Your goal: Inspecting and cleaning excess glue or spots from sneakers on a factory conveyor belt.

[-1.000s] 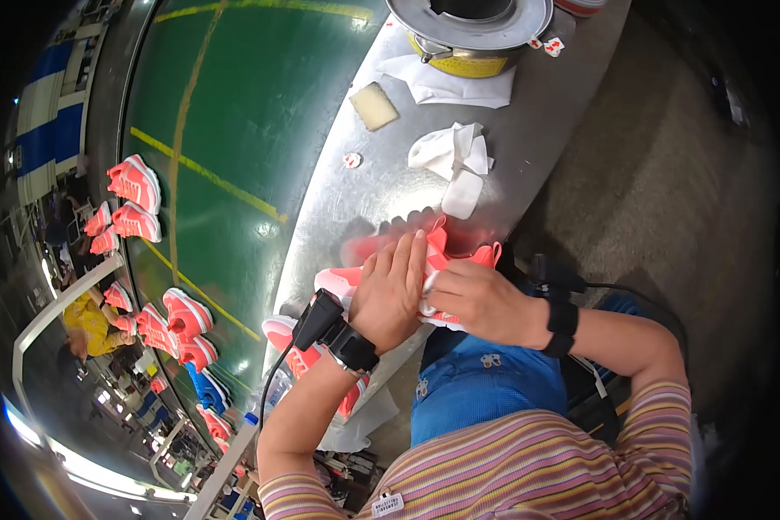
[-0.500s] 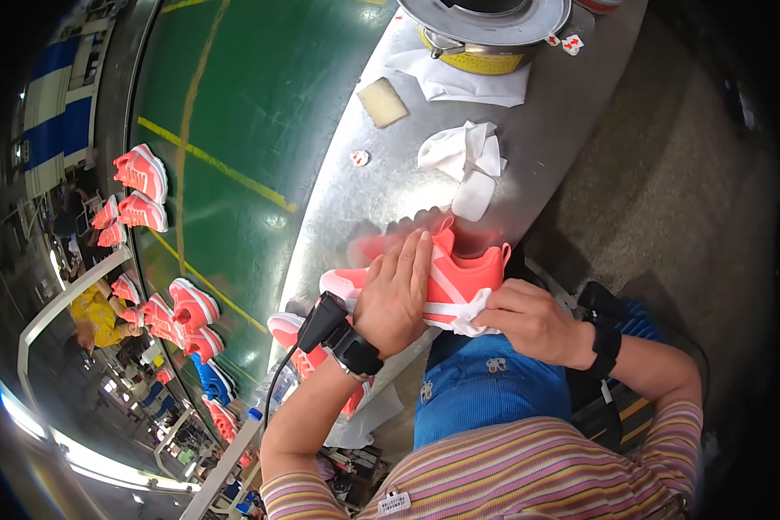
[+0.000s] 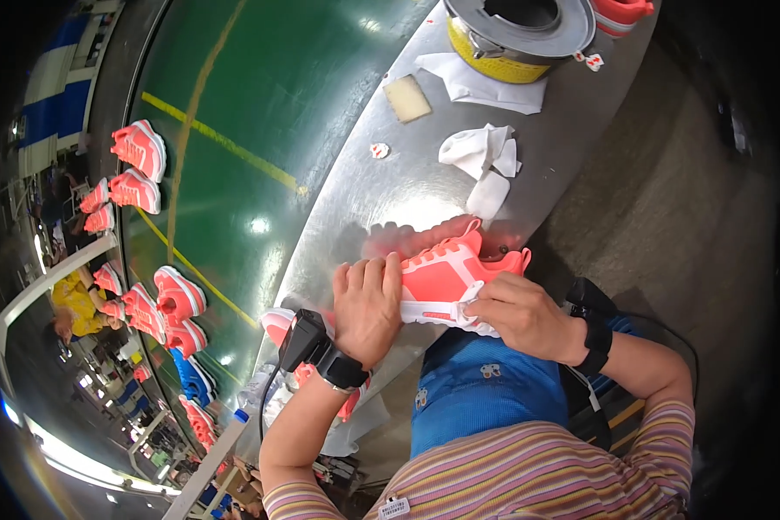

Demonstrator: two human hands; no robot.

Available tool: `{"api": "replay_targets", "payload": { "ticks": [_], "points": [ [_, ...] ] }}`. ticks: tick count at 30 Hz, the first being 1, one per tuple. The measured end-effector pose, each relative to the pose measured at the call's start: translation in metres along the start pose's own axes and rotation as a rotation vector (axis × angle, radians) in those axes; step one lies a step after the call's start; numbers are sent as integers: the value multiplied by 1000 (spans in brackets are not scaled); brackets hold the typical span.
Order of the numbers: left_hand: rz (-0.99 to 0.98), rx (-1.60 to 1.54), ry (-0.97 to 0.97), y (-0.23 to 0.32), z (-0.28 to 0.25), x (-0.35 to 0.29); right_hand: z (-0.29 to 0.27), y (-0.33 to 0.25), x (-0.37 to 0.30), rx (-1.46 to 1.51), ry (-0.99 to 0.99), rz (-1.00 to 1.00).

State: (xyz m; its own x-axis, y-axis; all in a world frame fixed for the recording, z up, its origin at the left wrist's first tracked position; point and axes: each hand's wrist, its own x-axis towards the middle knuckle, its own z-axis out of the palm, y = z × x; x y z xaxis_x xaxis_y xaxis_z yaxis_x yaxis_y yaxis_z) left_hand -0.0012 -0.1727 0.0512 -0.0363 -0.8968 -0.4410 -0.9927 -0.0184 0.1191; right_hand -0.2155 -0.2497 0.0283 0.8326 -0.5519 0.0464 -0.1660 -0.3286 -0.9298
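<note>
A coral sneaker [image 3: 442,276] with a white sole is held at the near edge of the metal table, its toe to the left and its heel to the right. My left hand [image 3: 368,302] wraps over the toe, hiding it. Pinched in my right hand [image 3: 522,314] is a small piece of white cloth [image 3: 471,293], pressed against the sole's sidewall towards the heel. Each wrist wears a black strap, and a boxy black device [image 3: 305,341] sits by the left one.
Crumpled white cloths [image 3: 481,154], a pale sponge block [image 3: 407,99] and a lidded metal can [image 3: 516,62] stand farther up the table [image 3: 364,182]. To the left, a green conveyor [image 3: 234,130] carries several coral sneakers [image 3: 139,149] and a blue shoe [image 3: 191,377]. A person in yellow [image 3: 78,303] is beyond it.
My left hand has slid from the sneaker's upper to its toe, uncovering the laces. My right hand still presses the cloth to the sole. The view has shifted slightly.
</note>
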Motion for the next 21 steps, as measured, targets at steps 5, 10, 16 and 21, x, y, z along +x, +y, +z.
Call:
{"api": "replay_targets", "payload": {
  "ticks": [5, 10, 16, 21],
  "points": [
    [29, -97, 94, -7, 7, -1, 17, -4, 31, -165, -133, -95],
    [26, -91, 87, -14, 12, -9, -16, 1, -6, -135, -147, 6],
    [59, -85, 104, -9, 13, -5, 11, -9, 18, -128, -110, -84],
    [49, -84, 95, -12, 9, -16, 3, -5, -21, -49, 18, -8]
  ]
}}
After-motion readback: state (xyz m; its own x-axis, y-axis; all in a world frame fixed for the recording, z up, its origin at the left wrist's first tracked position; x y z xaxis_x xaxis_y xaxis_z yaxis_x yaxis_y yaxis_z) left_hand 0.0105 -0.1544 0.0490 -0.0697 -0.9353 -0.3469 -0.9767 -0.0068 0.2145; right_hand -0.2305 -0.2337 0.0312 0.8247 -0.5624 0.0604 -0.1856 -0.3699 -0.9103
